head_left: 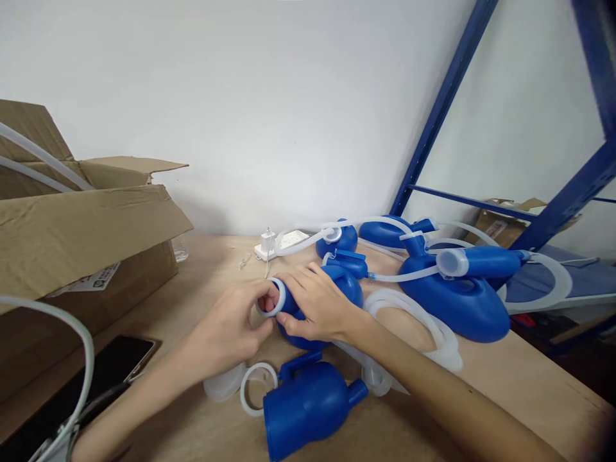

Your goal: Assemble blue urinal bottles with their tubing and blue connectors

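A blue plastic urinal bottle [350, 287] lies on the table with its open neck toward the left. Round the rim of that neck sits a white ring [282, 295]. My left hand [235, 324] pinches the ring, its fingertips reaching into the opening. My right hand [315, 305] is wrapped over the neck from the right, thumb beneath the ring. Just below the hands lie a blue cup-shaped part [310, 407] with a side handle, a second white ring [244, 391] and a translucent cap [224, 384].
Coiled clear tubing [447, 343] and more blue bottles [462, 308] with hoses occupy the right. A power strip [293, 240] is near the wall. At left stand an open cardboard box [91, 218] and a dark phone [120, 359]. A blue metal rack [440, 109] rises at right.
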Available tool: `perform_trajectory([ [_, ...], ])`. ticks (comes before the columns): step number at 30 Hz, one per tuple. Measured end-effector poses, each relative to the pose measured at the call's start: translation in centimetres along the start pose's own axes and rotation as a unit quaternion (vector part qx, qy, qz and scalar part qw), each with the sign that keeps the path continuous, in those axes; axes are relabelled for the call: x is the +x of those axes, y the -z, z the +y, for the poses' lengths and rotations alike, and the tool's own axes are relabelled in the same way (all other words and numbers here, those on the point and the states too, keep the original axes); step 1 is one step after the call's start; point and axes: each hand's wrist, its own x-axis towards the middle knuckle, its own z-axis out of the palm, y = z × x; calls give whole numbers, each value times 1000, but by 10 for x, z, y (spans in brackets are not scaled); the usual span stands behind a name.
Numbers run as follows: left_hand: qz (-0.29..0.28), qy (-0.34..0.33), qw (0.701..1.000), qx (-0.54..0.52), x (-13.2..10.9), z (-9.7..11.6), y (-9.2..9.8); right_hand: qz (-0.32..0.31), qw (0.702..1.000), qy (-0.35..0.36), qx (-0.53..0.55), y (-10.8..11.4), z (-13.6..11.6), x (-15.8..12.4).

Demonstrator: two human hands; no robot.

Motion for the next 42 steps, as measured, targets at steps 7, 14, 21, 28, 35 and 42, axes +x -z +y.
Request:
perform_trajectory([
  [7, -89, 220, 948, -211, 20, 7, 25, -28, 996, -74, -47, -2, -7, 2],
  [14, -68, 221, 945, -230, 25, 11, 18, -59, 992, -100, -51, -2, -9, -1],
  [21, -75, 152, 979, -110, 21, 10, 13, -38, 994, -81, -57, -6, -7, 1],
  [28, -75, 135, 984, -83, 20, -4, 4, -40, 993, -86, -72, -5, -7, 1],
  [35, -82, 154, 980, -97, 17, 4, 8, -43, 993, -82, -79, -4, -7, 1],
  [42, -78, 136, 980, -120, 16, 2, 8, -44, 991, -95, -83, -4, -9, 1],
])
